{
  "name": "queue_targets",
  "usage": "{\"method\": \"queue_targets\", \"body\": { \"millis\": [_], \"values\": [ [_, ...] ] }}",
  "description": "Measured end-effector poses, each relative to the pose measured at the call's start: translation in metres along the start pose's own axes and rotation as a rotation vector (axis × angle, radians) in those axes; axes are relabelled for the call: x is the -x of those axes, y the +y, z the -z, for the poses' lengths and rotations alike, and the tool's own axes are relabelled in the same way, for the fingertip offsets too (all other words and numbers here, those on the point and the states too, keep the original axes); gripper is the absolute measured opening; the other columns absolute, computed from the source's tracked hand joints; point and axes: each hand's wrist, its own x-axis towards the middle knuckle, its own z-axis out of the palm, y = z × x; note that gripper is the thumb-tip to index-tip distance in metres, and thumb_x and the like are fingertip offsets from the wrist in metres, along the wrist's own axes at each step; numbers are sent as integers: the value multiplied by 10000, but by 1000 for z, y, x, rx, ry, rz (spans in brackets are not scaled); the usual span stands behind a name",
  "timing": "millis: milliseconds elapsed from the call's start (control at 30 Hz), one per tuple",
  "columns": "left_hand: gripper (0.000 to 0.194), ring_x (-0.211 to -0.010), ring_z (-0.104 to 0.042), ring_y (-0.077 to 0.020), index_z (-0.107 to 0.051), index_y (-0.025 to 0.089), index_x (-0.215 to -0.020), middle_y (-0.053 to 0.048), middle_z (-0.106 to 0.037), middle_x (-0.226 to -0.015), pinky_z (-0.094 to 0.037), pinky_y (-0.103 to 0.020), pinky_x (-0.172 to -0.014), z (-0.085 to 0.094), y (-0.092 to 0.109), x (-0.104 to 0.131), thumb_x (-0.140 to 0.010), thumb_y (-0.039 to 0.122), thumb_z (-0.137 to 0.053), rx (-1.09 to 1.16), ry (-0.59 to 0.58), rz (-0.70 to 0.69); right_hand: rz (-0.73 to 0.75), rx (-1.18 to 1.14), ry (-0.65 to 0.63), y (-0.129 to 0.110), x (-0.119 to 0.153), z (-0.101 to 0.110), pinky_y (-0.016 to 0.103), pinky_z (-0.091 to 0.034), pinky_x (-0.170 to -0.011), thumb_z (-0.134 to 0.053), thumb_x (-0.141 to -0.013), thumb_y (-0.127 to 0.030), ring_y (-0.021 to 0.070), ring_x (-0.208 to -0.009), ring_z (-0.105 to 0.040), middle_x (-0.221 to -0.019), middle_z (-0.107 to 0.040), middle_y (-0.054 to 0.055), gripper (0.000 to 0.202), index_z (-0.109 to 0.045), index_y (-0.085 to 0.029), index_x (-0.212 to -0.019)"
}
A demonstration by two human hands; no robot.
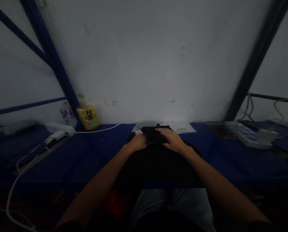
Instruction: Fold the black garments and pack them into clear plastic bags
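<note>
Gripping the soft black cloth (pixel 156 134), my right hand (pixel 173 140) was partly closed; my left hand (pixel 139 141) touched it, closure not determinable.

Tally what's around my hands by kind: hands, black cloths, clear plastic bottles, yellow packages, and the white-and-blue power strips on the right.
Hands: 2 (left hand, right hand)
Black cloth: 1
Clear plastic bottle: 1
Yellow package: 1
White-and-blue power strip: 1
Total: 6
</note>
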Motion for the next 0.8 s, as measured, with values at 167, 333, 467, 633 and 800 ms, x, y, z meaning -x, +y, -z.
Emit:
{"method": "queue_targets", "body": {
  "millis": [167, 333, 467, 633, 800],
  "values": [
    [389, -1154, -570, -229, -585, 170, -1223, -111, -618, -1255, -416, -388, -1026, -8, -17, -4, -841, 229, -546, 274, 38, -8, 121, 78, -96, -4, -1, 3, 481, -334, -1102, -601, -706, -134, 289, -1342, -379, -1417, -467, 150, 388, -592, -140, -1094],
    [758, -1316, -422, -240, -292, 159, -1465, -140, -387, -1475, -323, -394, -1109, 10, -9, -2, -784, 240, -615, 573, 60, -172, 187, 98, -227, -10, -1, -5, 489, -314, -1111, -665, -702, -156, 298, -1337, -384, -1370, -512, 169, 429, -594, -131, -1124],
    [689, -1330, -404, -246, -387, 170, -1422, -124, -424, -1453, -296, -409, -1121, 20, 1, 1, -757, 139, -566, 529, 16, -269, 159, 47, -293, -9, 0, -15, 477, -316, -1106, -642, -728, -163, 280, -1323, -404, -1372, -497, 192, 520, -538, -115, -1235],
    [627, -1239, -503, -198, -552, 208, -1269, -56, -560, -1333, -372, -363, -1066, 19, 11, 2, -687, 1, -446, 260, 35, -172, 77, -62, -315, 2, -1, -25, 450, -359, -1072, -595, -751, -180, 273, -1273, -456, -1341, -517, 175, 544, -504, -114, -1283],
    [680, -1264, -483, -210, -462, 191, -1362, -84, -522, -1380, -369, -376, -1058, 14, 13, 2, -708, 3, -456, 5, 51, -121, 78, -41, -327, 5, -3, -32, 443, -326, -1097, -591, -735, -163, 278, -1290, -431, -1348, -504, 193, 528, -535, -84, -1254]
  ]
}}
